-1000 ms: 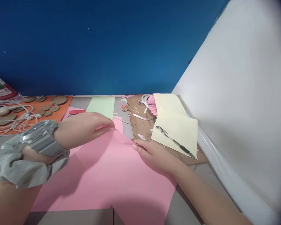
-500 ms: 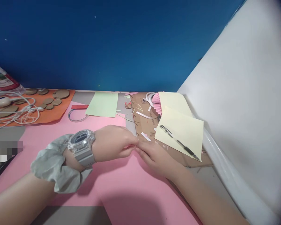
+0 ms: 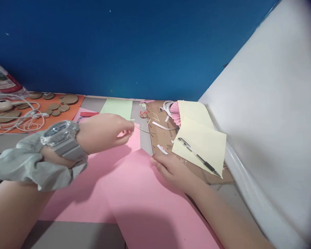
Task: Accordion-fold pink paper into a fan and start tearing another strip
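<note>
A pink paper sheet (image 3: 142, 193) lies on top of another pink sheet (image 3: 75, 207), its far corner lifted a little. At that sheet's right edge, near the far corner, my right hand (image 3: 173, 173) is closed with thumb and fingers pinching the paper. My left hand (image 3: 106, 133), wearing a clear-and-grey watch (image 3: 64, 138) and a grey-green scrunchie (image 3: 33, 166), hovers above the lower sheet. Its fingers are curled with the tips together; whether anything small is between them I cannot see. A green paper (image 3: 118, 108) lies just behind it, partly covered by the hand.
A black pen (image 3: 199, 157) rests on pale yellow paper (image 3: 212, 141) over cardboard (image 3: 159, 138) with paper scraps. At left, white earphones (image 3: 36, 114) and cardboard rounds (image 3: 68, 99) lie on orange paper (image 3: 75, 105) beside a bottle (image 3: 5, 79). A blue wall (image 3: 132, 48) stands behind.
My left hand has moved away from my right hand, up and to the left, uncovering the pink sheet's far corner. My right hand has stayed nearly still at the sheet's edge.
</note>
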Demonstrator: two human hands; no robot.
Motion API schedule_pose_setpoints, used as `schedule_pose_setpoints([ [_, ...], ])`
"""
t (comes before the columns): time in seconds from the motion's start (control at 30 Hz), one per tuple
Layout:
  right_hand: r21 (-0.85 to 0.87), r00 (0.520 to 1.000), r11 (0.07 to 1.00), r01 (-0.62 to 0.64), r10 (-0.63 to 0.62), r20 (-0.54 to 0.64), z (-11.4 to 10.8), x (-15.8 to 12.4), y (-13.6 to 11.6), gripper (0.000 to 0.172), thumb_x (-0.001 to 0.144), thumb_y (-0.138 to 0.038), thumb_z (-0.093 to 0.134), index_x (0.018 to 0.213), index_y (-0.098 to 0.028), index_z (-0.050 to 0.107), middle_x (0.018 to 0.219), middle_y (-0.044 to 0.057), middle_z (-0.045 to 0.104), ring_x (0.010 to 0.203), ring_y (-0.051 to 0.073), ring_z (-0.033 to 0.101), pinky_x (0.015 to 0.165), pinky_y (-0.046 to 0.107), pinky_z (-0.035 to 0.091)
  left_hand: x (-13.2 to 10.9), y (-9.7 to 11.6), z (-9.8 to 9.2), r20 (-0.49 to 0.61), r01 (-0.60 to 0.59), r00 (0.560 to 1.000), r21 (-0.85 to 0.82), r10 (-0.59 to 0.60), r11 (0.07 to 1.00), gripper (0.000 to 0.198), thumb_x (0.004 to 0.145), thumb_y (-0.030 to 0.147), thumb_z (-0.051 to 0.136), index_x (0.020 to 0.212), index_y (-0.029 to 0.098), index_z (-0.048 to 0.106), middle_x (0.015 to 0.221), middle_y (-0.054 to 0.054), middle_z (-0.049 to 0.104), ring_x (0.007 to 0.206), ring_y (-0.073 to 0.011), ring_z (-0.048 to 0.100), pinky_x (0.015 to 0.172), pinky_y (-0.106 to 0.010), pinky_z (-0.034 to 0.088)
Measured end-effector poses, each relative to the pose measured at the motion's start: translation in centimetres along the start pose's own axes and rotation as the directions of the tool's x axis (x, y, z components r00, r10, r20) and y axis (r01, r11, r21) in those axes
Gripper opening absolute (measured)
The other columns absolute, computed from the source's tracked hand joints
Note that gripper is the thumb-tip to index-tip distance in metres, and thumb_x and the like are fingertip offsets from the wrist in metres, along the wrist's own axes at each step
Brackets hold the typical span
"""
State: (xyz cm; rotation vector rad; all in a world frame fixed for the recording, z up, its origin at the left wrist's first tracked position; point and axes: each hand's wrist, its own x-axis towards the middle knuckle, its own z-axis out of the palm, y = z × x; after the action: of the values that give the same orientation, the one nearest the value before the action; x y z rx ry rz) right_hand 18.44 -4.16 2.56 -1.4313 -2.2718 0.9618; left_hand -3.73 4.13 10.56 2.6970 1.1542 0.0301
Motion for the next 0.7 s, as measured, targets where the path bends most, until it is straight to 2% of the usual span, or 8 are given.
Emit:
schedule_pose_setpoints([
  [0.07, 0.015, 1.0, 1.0, -0.024, 0.025, -0.015, 0.0, 0.0, -0.2, 0.029, 0.095, -0.026, 0.029, 0.067, -0.021, 0.034, 0.065, -0.003, 0.042, 0.058, 0.012, 0.04, 0.056, 0.027, 0.028, 0.1, -0.3, 0.2, -0.031, -0.013, 0.999, -0.108, 0.01, 0.994, 0.027, 0.087, 0.039, 0.041, 0.087, 0.021, 0.061, 0.087, -0.003, 0.067, 0.074, -0.0183, 0.057, 0.062, -0.027, 0.034],
  [0.13, 0.039, 0.997, 0.998, -0.059, 0.061, -0.039, 0.1, 0.0, -0.3, 0.031, 0.096, -0.03, 0.029, 0.066, -0.021, 0.034, 0.064, -0.004, 0.041, 0.057, 0.012, 0.039, 0.055, 0.027, 0.028, 0.4, 0.0, 1.1, -0.001, -0.117, 0.993, -0.239, 0.12, 0.964, 0.033, 0.085, 0.048, 0.045, 0.097, 0.021, 0.06, 0.094, -0.002, 0.066, 0.08, -0.0176, 0.058, 0.066, -0.026, 0.037],
  [0.23, 0.115, 0.992, 0.99, -0.076, 0.086, -0.088, 0.3, 0.0, -0.2, 0.025, 0.096, -0.034, 0.031, 0.079, -0.022, 0.045, 0.072, -0.002, 0.051, 0.063, 0.013, 0.046, 0.058, 0.027, 0.033, 1.2, 1.2, 3.4, 0.076, -0.249, 0.955, -0.316, 0.286, 0.915, 0.034, 0.092, 0.044, 0.037, 0.091, 0.021, 0.061, 0.075, 0.0, 0.065, 0.065, -0.0131, 0.055, 0.06, -0.024, 0.035],
  [0.3, 0.162, 0.989, 0.986, -0.036, 0.057, -0.133, 0.4, 0.1, 0.2, 0.018, 0.095, -0.032, 0.035, 0.092, -0.022, 0.05, 0.082, 0.0, 0.057, 0.072, 0.014, 0.052, 0.065, 0.028, 0.037, 1.7, 2.0, 4.9, 0.03, -0.284, 0.95, -0.336, 0.312, 0.898, 0.036, 0.094, 0.039, 0.032, 0.087, 0.02, 0.061, 0.071, 0.0, 0.063, 0.062, -0.0123, 0.053, 0.059, -0.024, 0.034],
  [0.4, 0.203, 0.971, 0.979, 0.027, 0.022, -0.236, 0.5, 0.2, 0.6, 0.016, 0.093, -0.03, 0.04, 0.098, -0.021, 0.052, 0.09, 0.003, 0.061, 0.077, 0.015, 0.055, 0.07, 0.028, 0.04, 2.1, 2.7, 6.2, -0.078, -0.264, 0.965, -0.345, 0.252, 0.901, 0.033, 0.094, 0.039, 0.034, 0.083, 0.02, 0.059, 0.068, 0.001, 0.06, 0.06, -0.0123, 0.05, 0.057, -0.024, 0.032],
  [0.5, 0.264, 0.935, 0.964, -0.015, 0.107, -0.338, 0.4, 0.3, 0.5, 0.016, 0.092, -0.031, 0.042, 0.094, -0.021, 0.054, 0.091, 0.004, 0.062, 0.08, 0.016, 0.056, 0.071, 0.028, 0.041, 2.1, 2.8, 6.3, -0.159, -0.168, 0.981, -0.398, 0.113, 0.902, 0.03, 0.091, 0.041, 0.04, 0.078, 0.019, 0.057, 0.063, 0.002, 0.056, 0.057, -0.0111, 0.047, 0.056, -0.023, 0.032],
  [0.6, 0.317, 0.907, 0.946, -0.067, 0.19, -0.376, 0.2, 0.4, 0.2, 0.017, 0.091, -0.034, 0.045, 0.088, -0.021, 0.056, 0.084, 0.002, 0.061, 0.077, 0.016, 0.055, 0.069, 0.027, 0.042, 2.2, 2.8, 6.2, -0.182, -0.093, 0.983, -0.452, 0.011, 0.887, 0.028, 0.088, 0.042, 0.046, 0.073, 0.019, 0.053, 0.059, 0.004, 0.052, 0.054, -0.0097, 0.045, 0.053, -0.022, 0.032],
  [0.7, 0.376, 0.908, 0.925, -0.051, 0.199, -0.368, 0.2, 0.5, 0.2, 0.017, 0.09, -0.033, 0.047, 0.089, -0.021, 0.058, 0.087, 0.003, 0.062, 0.079, 0.015, 0.056, 0.07, 0.026, 0.042, 2.2, 2.9, 6.3, -0.169, -0.078, 0.986, -0.464, -0.001, 0.882, 0.029, 0.088, 0.042, 0.044, 0.073, 0.019, 0.052, 0.059, 0.004, 0.051, 0.054, -0.0103, 0.045, 0.053, -0.023, 0.032],
])
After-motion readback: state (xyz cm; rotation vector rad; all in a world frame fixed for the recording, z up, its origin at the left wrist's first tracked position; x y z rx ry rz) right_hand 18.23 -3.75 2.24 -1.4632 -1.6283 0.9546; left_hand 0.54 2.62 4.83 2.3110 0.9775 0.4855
